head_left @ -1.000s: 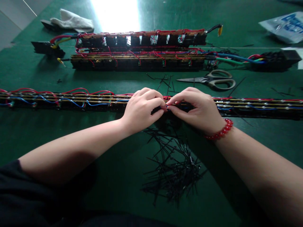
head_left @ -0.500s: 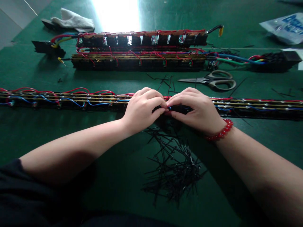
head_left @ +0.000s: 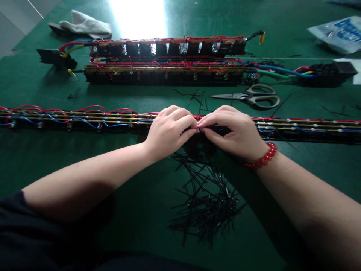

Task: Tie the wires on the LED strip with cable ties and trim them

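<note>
Well, the long wired strip [head_left: 84,121] lies crosswise on the green table [head_left: 42,160], just in front of the person, running out of view at both sides. Thin brass-coloured rails run along it, with blue wire [head_left: 307,130] looping near them and red wire [head_left: 93,107] along the far edge.

Both hands meet over the middle of it. Half a second ago the right thumb sat lower, with a bit of blue showing at the fingertips; now it has come back up towards the forefinger and hardly any blue shows. I'd call that a small change of grip, the work staying at one spot on the strip. The left hand [head_left: 170,131] has thumb and forefinger drawn together, practically touching the right hand's tips. The right hand [head_left: 237,126] is curved, its thumb and forefinger nearly meeting. From where I stand I can't tell what, if anything, is pinched between them.

Closer to the person lies a loose heap of thin black ties [head_left: 210,203], and past the strip rest the scissors [head_left: 248,96], closed, handles to the right. Beyond them lie two shorter wired bars, the nearer one [head_left: 165,75] just before the farther one [head_left: 169,48]. A white cloth [head_left: 86,25] and a printed plastic bag [head_left: 338,35] lie farther out.
</note>
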A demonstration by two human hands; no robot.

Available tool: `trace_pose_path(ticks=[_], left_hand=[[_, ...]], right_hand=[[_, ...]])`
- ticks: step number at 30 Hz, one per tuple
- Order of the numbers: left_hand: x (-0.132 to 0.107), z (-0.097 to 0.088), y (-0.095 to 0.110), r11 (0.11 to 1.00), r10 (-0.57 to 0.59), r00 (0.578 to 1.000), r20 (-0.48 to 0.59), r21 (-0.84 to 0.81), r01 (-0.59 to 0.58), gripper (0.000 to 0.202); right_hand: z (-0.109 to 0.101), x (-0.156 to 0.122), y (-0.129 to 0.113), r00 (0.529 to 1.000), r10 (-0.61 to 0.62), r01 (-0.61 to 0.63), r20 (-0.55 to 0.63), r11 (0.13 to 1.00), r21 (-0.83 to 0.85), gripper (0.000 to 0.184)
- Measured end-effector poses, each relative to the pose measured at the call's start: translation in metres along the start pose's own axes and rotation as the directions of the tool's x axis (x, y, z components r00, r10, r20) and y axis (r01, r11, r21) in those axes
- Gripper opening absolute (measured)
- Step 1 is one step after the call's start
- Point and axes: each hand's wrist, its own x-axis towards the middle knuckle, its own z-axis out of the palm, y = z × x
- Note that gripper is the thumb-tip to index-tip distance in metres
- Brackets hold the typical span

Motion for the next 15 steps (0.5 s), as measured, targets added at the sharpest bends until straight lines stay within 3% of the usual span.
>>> trace_pose_path(ticks=[10,15], left_hand=[[0.0015,0.0022,-0.0007,0.999,0.038,0.994,-0.099,-0.033,-0.042,0.013],[0.0011,0.0027,-0.0001,0.999,0.033,0.998,-0.061,-0.004,-0.034,0.014]], right_hand=[[0.003,0.0003,0.0018,0.999,-0.043,0.042,-0.025,0.999,-0.019,0.011],[0.0015,0.0014,0.0007,0.998,-0.056,0.056,0.008,0.998,-0.025,0.011]])
